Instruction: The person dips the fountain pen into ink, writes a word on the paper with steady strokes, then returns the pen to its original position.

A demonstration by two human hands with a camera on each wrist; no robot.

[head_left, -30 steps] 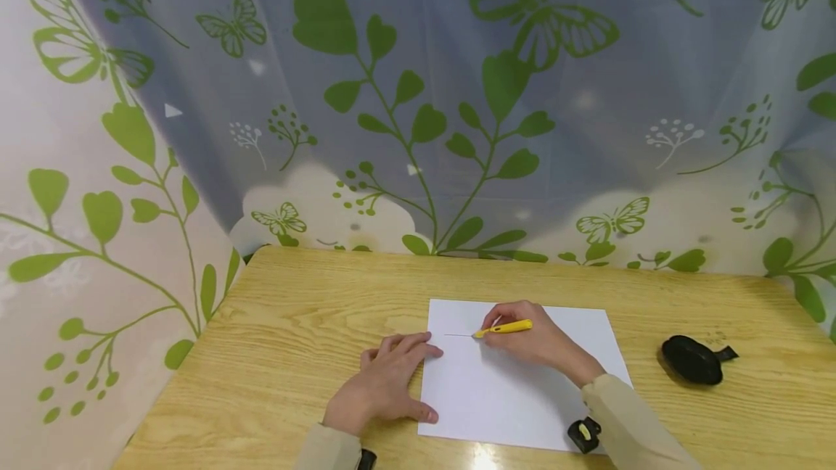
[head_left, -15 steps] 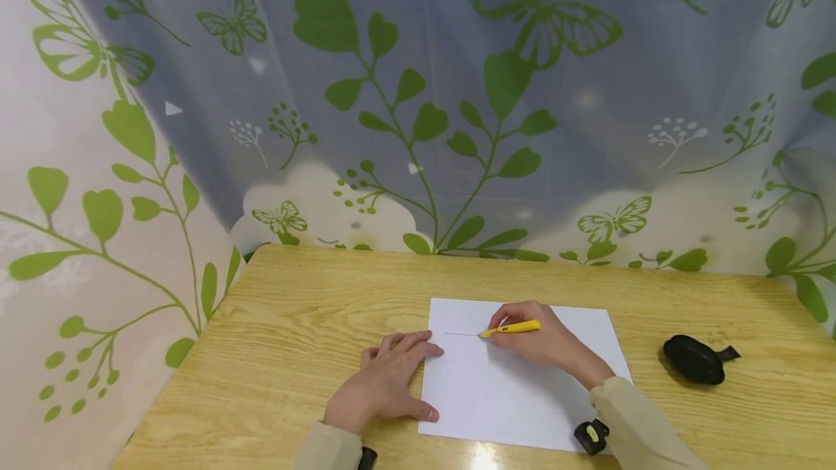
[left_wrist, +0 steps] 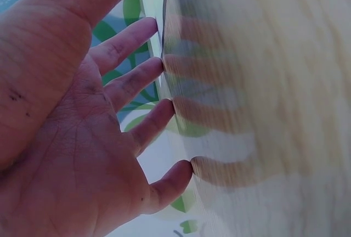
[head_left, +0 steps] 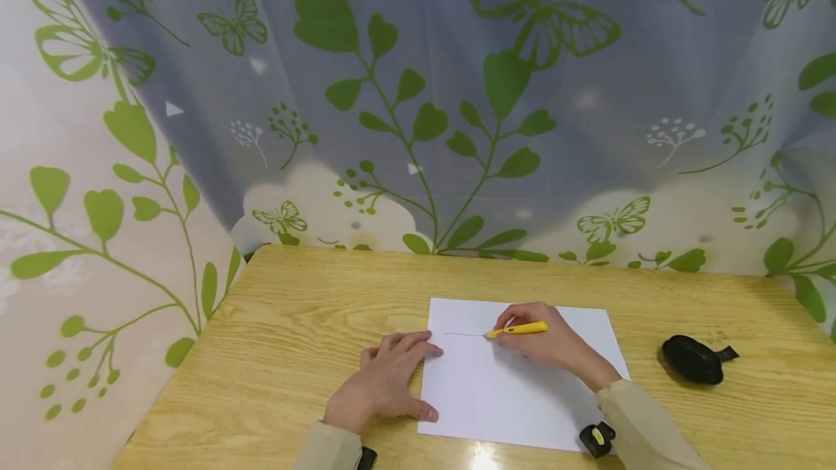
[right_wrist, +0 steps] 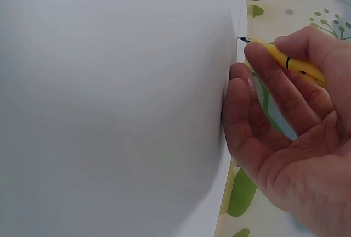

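Observation:
A white sheet of paper (head_left: pixel 483 405) lies on the wooden table, with a thin straight line (head_left: pixel 462 334) near its upper left. My right hand (head_left: pixel 551 339) pinches a yellow fountain pen (head_left: pixel 527 327), whose tip stands at the line's right end. In the right wrist view the dark nib shows at the paper surface, and the lower fingers (right_wrist: pixel 237 111) rest against the sheet. My left hand (head_left: pixel 385 386) lies spread at the paper's left edge, index fingertip and thumb over the sheet. From the left wrist, its fingertips (left_wrist: pixel 181 172) touch the tabletop.
On the table (head_left: pixel 294 318), right of the paper, sits a small black oval object (head_left: pixel 692 360) with a short tab. A curtain (head_left: pixel 405 93) printed with leaves and butterflies hangs along the table's back edge, and patterned cloth (head_left: pixel 85 187) covers the left side.
My right hand has slid a little to the right with the fountain pen, and the line on the paper has grown longer behind the nib. The left hand stays in place.

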